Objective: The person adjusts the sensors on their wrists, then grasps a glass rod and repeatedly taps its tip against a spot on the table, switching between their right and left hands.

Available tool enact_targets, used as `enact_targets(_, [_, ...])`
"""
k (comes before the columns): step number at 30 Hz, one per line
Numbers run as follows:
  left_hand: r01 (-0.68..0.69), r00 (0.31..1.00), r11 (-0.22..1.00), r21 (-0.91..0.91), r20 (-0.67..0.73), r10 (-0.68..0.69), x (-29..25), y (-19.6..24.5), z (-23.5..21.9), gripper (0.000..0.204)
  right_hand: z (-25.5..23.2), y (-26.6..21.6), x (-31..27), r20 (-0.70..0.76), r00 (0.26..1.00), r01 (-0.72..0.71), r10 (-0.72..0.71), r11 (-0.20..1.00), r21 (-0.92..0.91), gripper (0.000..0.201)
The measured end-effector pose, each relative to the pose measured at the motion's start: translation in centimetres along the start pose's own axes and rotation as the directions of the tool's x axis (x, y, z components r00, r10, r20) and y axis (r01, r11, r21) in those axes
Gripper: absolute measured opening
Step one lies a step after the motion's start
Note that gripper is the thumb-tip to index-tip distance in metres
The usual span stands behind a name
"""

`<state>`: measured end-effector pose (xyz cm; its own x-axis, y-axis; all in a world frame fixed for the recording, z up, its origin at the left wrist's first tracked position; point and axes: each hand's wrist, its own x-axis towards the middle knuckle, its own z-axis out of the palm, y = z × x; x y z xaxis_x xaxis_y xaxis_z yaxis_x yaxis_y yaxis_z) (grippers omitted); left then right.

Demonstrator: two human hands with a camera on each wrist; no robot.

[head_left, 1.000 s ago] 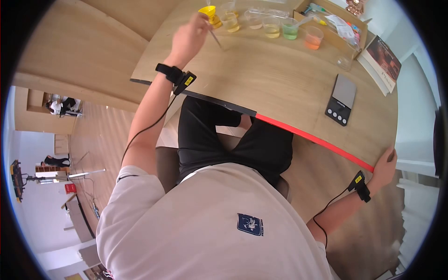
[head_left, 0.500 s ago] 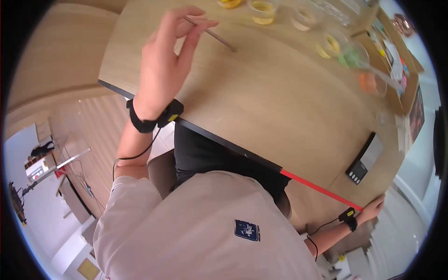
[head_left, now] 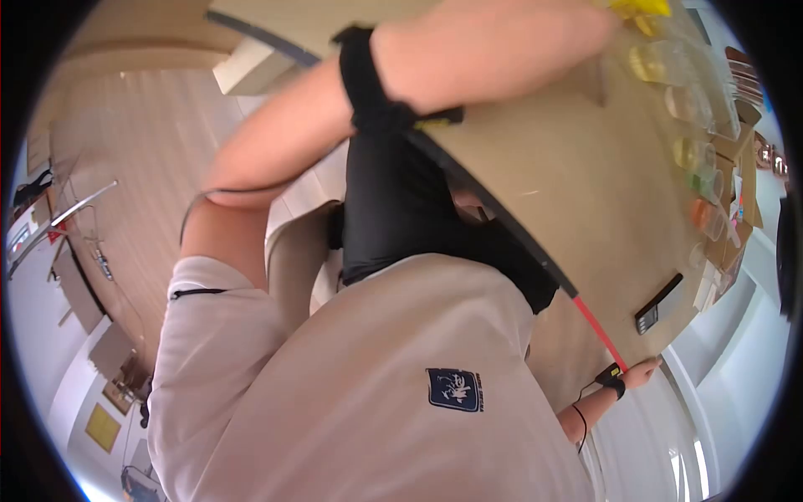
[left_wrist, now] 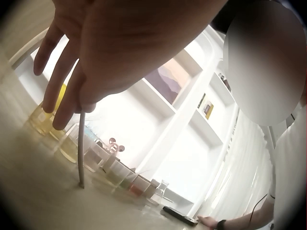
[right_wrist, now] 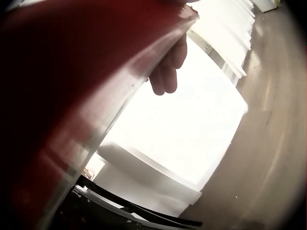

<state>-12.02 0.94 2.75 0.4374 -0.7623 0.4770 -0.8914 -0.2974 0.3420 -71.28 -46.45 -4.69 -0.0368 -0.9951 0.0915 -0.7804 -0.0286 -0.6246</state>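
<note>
My left hand (head_left: 502,50) reaches over the table (head_left: 535,176) at the top of the head view, its fingers mostly hidden behind the hand's back. The left wrist view shows its thumb and finger pinching a thin grey rod (left_wrist: 81,153), the other fingers spread. That rod slants down, with its tip close to the tabletop. Beyond the fingers stands a row of clear plastic cups, among them one with yellow liquid (head_left: 648,63). My right hand (head_left: 642,372) grips the table edge near the red strip (head_left: 598,328); its fingers (right_wrist: 165,79) hang past the edge in the right wrist view.
Farther along the row are a green cup (head_left: 704,181) and an orange cup (head_left: 707,216). A black scale (head_left: 659,305) lies near the right hand. Behind the cups sits a cardboard box (head_left: 740,184). A yellow object (head_left: 642,8) stands at the far end.
The head view has turned and shifted, and the cups now appear at its right. My left forearm now extends across the table's near edge, rod still in hand. The right hand stays at the table edge.
</note>
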Motion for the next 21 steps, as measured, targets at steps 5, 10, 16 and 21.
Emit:
enact_targets(5, [-0.096, 0.949, 0.993, 0.072, -0.295, 0.113, -4.3, 0.0, 1.0, 0.011, -1.4, 3.7, 4.2, -0.060, 0.983, 0.148, -0.172, 0.946, -0.289, 0.075])
enact_targets(10, [-0.032, 0.968, 0.999, -0.034, -0.251, 0.022, -7.5, 1.8, -1.9, 0.014, -0.7, 4.2, 5.4, -0.069, 0.969, 0.203, -0.236, 0.926, -0.319, 0.082])
enact_targets(16, [0.032, 0.975, 0.997, 0.071, -0.223, -0.015, -9.3, 2.7, -4.6, 0.018, -0.2, 3.4, 5.9, -0.081, 0.979, 0.143, -0.185, 0.918, -0.369, 0.083])
enact_targets(21, [0.041, 0.980, 0.991, 0.128, -0.200, -0.015, -10.3, 3.3, -5.4, 0.021, -0.2, 3.9, 6.7, -0.064, 0.983, 0.142, -0.170, 0.939, -0.313, 0.081])
